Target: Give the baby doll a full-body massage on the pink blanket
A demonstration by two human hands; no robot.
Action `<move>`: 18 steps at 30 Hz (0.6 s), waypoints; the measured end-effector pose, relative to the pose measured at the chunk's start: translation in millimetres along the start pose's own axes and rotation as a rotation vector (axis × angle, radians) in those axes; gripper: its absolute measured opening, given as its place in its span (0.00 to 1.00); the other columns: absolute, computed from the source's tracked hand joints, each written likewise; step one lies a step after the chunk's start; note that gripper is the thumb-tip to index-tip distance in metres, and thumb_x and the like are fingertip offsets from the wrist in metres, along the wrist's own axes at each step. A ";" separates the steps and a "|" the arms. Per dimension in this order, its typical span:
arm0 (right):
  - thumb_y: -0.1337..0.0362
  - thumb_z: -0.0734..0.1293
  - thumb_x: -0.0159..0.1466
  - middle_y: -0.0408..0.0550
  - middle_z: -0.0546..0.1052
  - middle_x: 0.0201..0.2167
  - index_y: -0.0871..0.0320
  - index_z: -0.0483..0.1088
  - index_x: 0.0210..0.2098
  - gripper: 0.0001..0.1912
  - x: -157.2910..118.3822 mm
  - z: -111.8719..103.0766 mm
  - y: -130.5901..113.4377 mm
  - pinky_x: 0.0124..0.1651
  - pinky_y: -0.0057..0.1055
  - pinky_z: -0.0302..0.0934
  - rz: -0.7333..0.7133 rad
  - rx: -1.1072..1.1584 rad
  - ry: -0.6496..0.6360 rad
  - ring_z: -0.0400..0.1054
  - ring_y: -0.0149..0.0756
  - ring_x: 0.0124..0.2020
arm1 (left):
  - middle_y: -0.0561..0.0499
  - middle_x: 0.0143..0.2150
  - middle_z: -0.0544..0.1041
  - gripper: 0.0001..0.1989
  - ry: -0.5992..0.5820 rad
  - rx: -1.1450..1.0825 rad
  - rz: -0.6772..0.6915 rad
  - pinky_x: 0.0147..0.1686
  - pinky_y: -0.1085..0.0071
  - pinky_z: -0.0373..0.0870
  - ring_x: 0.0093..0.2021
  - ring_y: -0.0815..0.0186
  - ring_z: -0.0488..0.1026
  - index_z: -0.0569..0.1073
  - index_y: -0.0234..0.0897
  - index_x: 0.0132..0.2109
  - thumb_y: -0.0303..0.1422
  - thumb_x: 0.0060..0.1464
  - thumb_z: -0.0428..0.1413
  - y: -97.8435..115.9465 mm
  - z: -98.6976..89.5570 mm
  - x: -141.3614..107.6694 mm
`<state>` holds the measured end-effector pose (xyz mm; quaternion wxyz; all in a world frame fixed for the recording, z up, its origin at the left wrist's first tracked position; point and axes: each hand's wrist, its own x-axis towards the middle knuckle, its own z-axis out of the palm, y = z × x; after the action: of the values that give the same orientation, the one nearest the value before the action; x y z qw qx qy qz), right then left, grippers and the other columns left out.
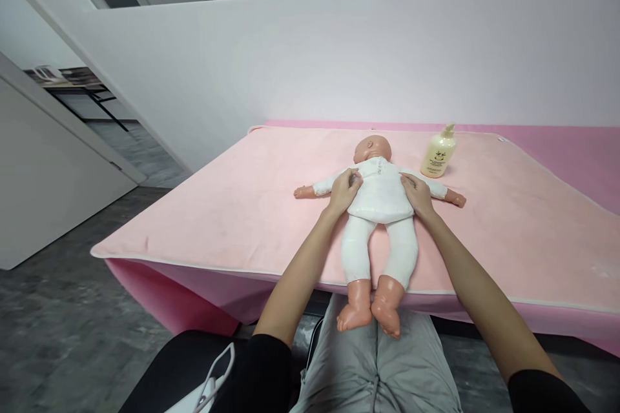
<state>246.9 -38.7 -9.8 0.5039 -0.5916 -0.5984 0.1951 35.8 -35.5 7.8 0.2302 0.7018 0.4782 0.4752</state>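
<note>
A doll in a white top and white leggings lies stretched out, its head away from me and its face not visible. Its arms are spread to both sides, and its bare feet hang past the table's near edge over my lap. My left hand is closed on the left side of the doll's torso, just below the arm. On the opposite side, my right hand holds the torso in the same way. Some fingertips of both hands are hidden against the white cloth.
A pale yellow pump bottle stands beyond the doll's right-side arm. Under the doll, a light pink blanket covers the table over a darker pink cloth. A white wall rises behind. A black chair is at lower left.
</note>
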 end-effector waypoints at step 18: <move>0.55 0.59 0.59 0.50 0.76 0.43 0.58 0.73 0.42 0.19 0.0 0.6 0.4 0.53 0.40 0.58 0.005 -0.011 0.003 0.67 0.41 0.47 | 0.50 0.48 0.74 0.12 -0.011 0.057 0.026 0.53 0.65 0.61 0.50 0.63 0.68 0.69 0.39 0.44 0.29 0.51 0.50 2.9 -1.8 0.2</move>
<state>246.6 -38.4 -10.3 0.5009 -0.5963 -0.5971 0.1923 35.5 -36.9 11.0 0.2063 0.7169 0.4810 0.4606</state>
